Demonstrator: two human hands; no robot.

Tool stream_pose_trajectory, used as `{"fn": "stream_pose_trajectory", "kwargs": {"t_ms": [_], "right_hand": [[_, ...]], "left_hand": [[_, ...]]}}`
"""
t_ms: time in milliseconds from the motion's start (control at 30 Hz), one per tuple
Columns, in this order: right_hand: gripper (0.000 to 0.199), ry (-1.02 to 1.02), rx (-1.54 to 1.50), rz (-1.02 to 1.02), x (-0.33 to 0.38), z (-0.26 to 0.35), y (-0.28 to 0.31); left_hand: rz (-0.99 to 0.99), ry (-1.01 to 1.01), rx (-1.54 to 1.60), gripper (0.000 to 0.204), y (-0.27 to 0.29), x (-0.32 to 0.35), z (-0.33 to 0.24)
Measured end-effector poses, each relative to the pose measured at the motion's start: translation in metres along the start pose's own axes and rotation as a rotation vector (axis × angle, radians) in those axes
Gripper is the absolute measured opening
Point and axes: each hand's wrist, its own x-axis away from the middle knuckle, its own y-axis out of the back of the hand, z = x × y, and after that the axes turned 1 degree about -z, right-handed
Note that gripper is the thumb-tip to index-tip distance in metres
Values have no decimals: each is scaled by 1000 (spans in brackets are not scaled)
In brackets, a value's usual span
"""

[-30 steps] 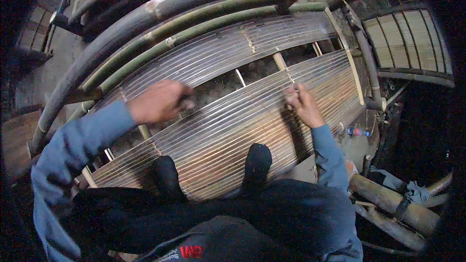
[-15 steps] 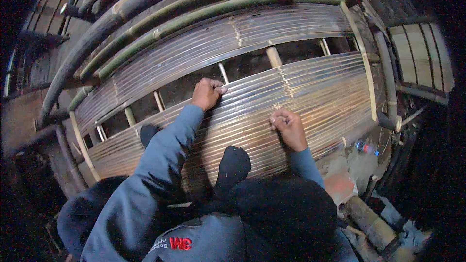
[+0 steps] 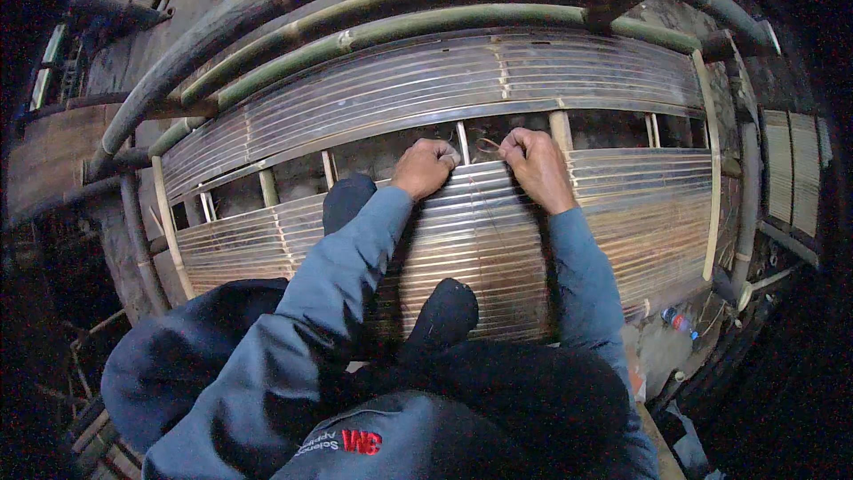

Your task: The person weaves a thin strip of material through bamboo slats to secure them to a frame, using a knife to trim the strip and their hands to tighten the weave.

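Note:
Slender bamboo slats lie side by side in a lower panel (image 3: pixel 484 240), lashed across narrow crosspieces. At its upper edge my left hand (image 3: pixel 428 167) is closed, thumb and fingertips pinched beside a pale crosspiece (image 3: pixel 462 140); what lies between them is too small to make out. Just right of that crosspiece, my right hand (image 3: pixel 538 171) pinches a thin brownish strand (image 3: pixel 487 143) over the dark gap. An upper panel of similar slats (image 3: pixel 373 116) runs beyond the gap. My dark-socked foot (image 3: pixel 447 311) rests on the lower panel.
Thick bamboo poles (image 3: pixel 426 20) curve across the far side. Long side strips (image 3: pixel 713 204) border the panels at right and left. A small bottle with a blue cap (image 3: pixel 680 324) lies on the ground at the right. Another slatted panel (image 3: pixel 791 169) stands farther right.
My right hand has moved up from the middle of the slats to the gap, near my left hand, and now pinches a strand. The view has shifted, so the panels sit farther right.

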Motion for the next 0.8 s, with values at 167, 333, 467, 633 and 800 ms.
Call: {"fn": "stream_pose_trajectory", "kwargs": {"t_ms": [167, 333, 467, 633, 800], "right_hand": [[9, 141, 547, 46, -27, -13, -24], [15, 127, 529, 191, -37, -16, -52], [19, 113, 503, 258, -41, -16, -61], [17, 47, 443, 153, -28, -4, -37], [33, -650, -1240, 504, 9, -3, 2]], "left_hand": [[-113, 166, 3, 30, -11, -12, -15], [-105, 157, -55, 38, -18, -22, -8], [-63, 163, -62, 22, -20, -25, -6], [-239, -6, 20, 11, -19, -14, 5], [-263, -253, 90, 9, 16, 36, -13]]}}
